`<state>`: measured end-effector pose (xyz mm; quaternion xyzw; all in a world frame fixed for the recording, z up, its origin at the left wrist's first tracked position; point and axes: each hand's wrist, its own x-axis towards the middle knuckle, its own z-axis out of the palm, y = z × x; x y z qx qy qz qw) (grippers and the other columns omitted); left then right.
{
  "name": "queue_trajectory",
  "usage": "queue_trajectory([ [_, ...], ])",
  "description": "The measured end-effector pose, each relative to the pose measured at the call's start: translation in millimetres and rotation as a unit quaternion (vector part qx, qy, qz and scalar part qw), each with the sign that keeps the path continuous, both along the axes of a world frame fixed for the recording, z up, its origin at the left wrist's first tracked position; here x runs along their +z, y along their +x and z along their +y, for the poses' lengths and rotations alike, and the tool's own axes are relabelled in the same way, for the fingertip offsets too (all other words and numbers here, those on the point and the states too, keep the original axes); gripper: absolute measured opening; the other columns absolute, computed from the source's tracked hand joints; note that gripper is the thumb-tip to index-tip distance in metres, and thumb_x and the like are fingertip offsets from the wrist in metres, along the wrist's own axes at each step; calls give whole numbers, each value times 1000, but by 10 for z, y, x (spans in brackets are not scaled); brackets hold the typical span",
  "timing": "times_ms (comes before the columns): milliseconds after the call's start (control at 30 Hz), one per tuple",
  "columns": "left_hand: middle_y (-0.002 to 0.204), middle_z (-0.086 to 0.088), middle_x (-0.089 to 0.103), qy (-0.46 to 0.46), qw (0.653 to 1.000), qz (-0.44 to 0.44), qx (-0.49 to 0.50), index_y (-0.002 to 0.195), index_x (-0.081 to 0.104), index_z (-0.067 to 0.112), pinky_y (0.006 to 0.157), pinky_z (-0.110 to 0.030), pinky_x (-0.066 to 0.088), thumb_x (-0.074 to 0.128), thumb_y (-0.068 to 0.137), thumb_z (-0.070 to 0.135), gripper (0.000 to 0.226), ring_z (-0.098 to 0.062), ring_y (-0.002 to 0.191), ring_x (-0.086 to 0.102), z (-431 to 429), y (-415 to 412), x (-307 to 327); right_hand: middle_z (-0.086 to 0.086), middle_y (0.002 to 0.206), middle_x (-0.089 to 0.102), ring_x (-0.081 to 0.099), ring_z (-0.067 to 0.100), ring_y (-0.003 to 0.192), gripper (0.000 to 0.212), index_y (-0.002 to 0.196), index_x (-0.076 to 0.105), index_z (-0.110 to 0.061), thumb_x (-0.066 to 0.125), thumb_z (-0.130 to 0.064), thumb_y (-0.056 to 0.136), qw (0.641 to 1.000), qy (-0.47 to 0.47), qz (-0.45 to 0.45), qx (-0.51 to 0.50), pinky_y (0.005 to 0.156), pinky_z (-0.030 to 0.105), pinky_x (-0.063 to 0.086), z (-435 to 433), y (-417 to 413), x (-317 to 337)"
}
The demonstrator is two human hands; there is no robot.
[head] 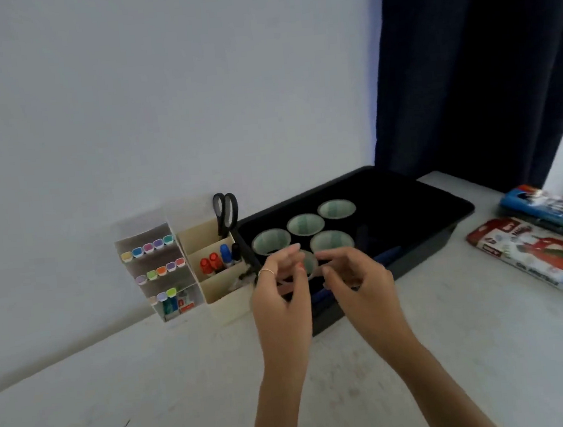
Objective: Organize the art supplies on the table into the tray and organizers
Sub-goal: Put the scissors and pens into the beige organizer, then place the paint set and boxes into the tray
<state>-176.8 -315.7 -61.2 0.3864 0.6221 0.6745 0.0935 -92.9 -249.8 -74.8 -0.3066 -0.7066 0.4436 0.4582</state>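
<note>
Centre frame, left hand [279, 281] and right hand [357, 274], fingers curled, grip unclear through blur, seem to be arranging green-white paper cups [305, 224] in a black rectangular plastic tray [445, 229]; next, likely reaching right for colourful flat packs [532, 252] on the white table [153, 395]

Left hand [281, 281], right hand [357, 276] close together, fingers curled inward; grip unclear.

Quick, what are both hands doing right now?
Left hand: fingers curled; cannot tell if it holds anything.
Right hand: fingers curled too; too blurry to tell.
</note>
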Motion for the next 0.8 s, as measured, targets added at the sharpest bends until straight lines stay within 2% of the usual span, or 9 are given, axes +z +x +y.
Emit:
queue_trajectory([
  [100, 96, 12, 68, -8, 999, -12, -51, 107, 65, 20, 75, -11, 47, 56, 92, 7, 21, 1, 91, 62, 97, 265, -36, -8, 76, 70, 65, 4, 71, 25, 96, 68, -21, 58, 0, 87, 999, -7, -1, -47, 65, 15, 51, -7, 376, -8],
  [267, 90, 9, 69, -35, 989, -62, -133, 102, 66, 22, 76, -22, 52, 57, 90, 8, 20, -8, 86, 64, 365, 882, -76, -7, 76, 70, 64, 10, 68, 31, 90, 67, -25, 56, 3, 87, 987, -19, -17, -159, 66, 27, 54, 118, 1202, -76],
  [467, 91, 12, 69, -79, 975, -52, -202, 103, 65, 26, 74, -16, 50, 54, 92, 10, 23, 0, 85, 63, 718, 1726, -88, -4, 80, 70, 66, 9, 69, 22, 90, 68, -20, 56, -1, 89, 972, -35, -18, -230, 67, 22, 56, 380, 2149, -59],
  [633, 97, 7, 69, -95, 969, -53, -221, 106, 64, 20, 71, -11, 52, 54, 92, 11, 19, -8, 90, 65, 1051, 2399, -92, -4, 81, 70, 65, 8, 68, 20, 90, 67, -20, 57, -3, 89, 968, -32, -35, -248, 62, 19, 54, 635, 2833, -14],
  [800, 98, 8, 69, -96, 965, -84, -231, 103, 64, 20, 78, -26, 57, 56, 92, 13, 16, -8, 90, 66, 1441, 3110, -67, -3, 81, 71, 68, 12, 70, 18, 91, 71, -13, 58, -1, 87, 967, -26, -49, -249, 64, 29, 58, 1029, 3557, -23],
])
